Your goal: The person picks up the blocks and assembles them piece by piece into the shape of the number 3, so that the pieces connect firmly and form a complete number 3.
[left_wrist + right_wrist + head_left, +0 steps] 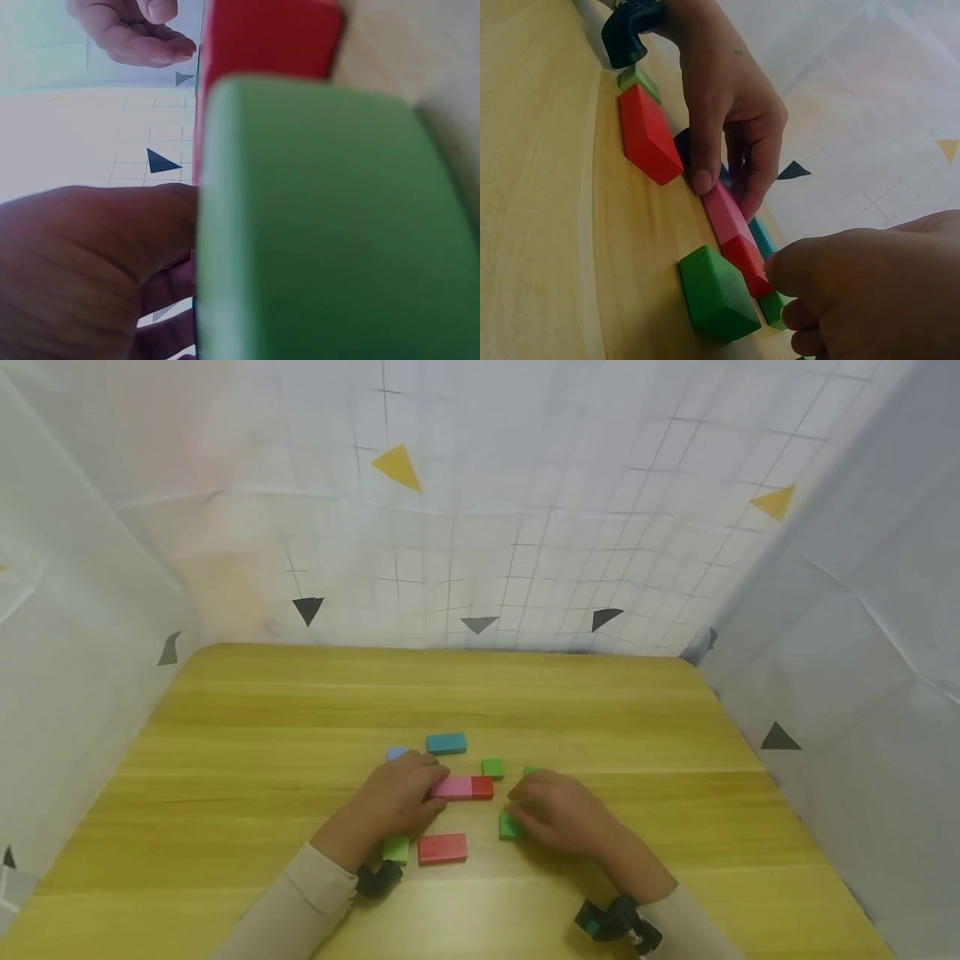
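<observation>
A white sheet backdrop with dark grid lines and triangles (480,560) stands behind the yellow wood-grain bench (247,693). The left hand (401,789) grips a pink rectangular block (455,788) between thumb and fingers, covering its left end. The right hand (566,814) has loosely curled fingers with nothing seen between them; it hides part of a green block (507,827). A red rectangular block (442,850) lies nearer the person, a teal rectangular block (446,744) farther off. A small red block (482,788) touches the pink one end to end, with a small green square block (492,769) just beyond. A light green block (396,851) looms blurred and cut off in the left wrist view. A blue block (396,752) and another green piece (531,770) are mostly hidden behind the hands, so their shapes are uncertain.
</observation>
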The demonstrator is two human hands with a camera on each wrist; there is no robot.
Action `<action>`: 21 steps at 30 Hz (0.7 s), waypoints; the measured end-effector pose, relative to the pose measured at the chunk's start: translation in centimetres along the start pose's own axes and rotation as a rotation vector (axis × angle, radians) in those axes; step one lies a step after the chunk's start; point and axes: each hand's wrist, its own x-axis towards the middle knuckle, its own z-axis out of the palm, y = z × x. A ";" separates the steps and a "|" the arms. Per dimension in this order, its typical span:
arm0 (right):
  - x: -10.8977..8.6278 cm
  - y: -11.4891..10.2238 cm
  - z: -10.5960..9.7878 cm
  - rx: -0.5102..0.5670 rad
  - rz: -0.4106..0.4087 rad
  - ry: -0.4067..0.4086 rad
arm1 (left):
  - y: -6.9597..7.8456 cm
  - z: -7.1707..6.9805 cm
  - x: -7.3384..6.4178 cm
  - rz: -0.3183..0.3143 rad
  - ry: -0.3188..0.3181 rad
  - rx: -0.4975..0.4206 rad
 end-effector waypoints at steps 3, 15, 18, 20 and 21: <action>0.0 -0.3 -0.1 0.004 -0.008 -0.031 | 0.0 0.0 0.0 0.001 -0.001 -0.006; 0.0 -0.8 -0.8 0.086 0.105 -0.212 | -0.1 0.0 0.0 -0.005 -0.005 -0.004; 0.0 -0.7 -0.7 0.091 0.112 -0.231 | -0.2 0.1 0.1 -0.006 -0.005 -0.005; 0.0 -0.7 -0.7 0.088 0.112 -0.236 | -0.2 0.1 0.1 -0.002 -0.004 -0.006; 0.0 -0.7 -0.6 0.084 0.113 -0.238 | -0.2 0.1 0.1 -0.001 -0.004 -0.006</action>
